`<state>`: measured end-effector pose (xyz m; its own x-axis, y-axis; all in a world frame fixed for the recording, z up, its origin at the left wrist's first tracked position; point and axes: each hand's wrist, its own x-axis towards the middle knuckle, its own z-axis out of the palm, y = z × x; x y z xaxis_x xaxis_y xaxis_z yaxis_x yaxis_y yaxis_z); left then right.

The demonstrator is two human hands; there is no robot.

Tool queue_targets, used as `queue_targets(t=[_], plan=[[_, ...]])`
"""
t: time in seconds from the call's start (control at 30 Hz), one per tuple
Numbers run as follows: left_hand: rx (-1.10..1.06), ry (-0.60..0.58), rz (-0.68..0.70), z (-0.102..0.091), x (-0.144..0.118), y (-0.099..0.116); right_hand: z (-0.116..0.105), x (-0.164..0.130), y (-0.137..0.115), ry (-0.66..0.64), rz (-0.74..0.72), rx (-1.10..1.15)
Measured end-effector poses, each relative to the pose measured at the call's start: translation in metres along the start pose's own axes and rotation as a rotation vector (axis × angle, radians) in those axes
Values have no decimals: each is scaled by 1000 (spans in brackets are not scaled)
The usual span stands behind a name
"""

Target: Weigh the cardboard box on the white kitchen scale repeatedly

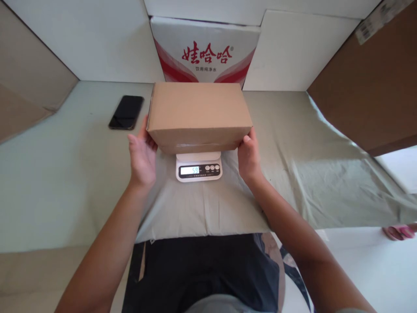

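Note:
A closed brown cardboard box (198, 106) is over the white digital kitchen scale (199, 174), hiding most of its platform. The scale's lit display seems to read 59; I cannot tell whether the box's full weight rests on it. My left hand (143, 158) grips the box's left side, thumb apart and fingertips hidden behind the edge. At the front right corner, my right hand (249, 154) holds the other side, its thumb near the front edge and its fingers partly hidden beneath.
A black smartphone (126, 112) lies left of the box on the pale green cloth (81, 174). Behind stands a white and red carton (205, 52) with Chinese lettering. Large brown cardboard (368, 87) borders the right side, and another cardboard panel (29, 74) the left.

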<state>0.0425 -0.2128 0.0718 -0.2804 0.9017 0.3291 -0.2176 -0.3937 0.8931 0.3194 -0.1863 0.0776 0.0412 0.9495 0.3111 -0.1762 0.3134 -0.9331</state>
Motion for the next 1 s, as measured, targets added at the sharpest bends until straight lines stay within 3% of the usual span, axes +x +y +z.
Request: queue_targets(t=[0.57,0.8,1.0], plan=[[-10,32,18,-3,2,-6,-2,-2,-1,-11,-10,2],[8,-27,-6,-11,4,-8,-1,0,-2,-11,-7,10],[-3,8,5,-4,2,-6,-1,-1,0,-4,-13,18]])
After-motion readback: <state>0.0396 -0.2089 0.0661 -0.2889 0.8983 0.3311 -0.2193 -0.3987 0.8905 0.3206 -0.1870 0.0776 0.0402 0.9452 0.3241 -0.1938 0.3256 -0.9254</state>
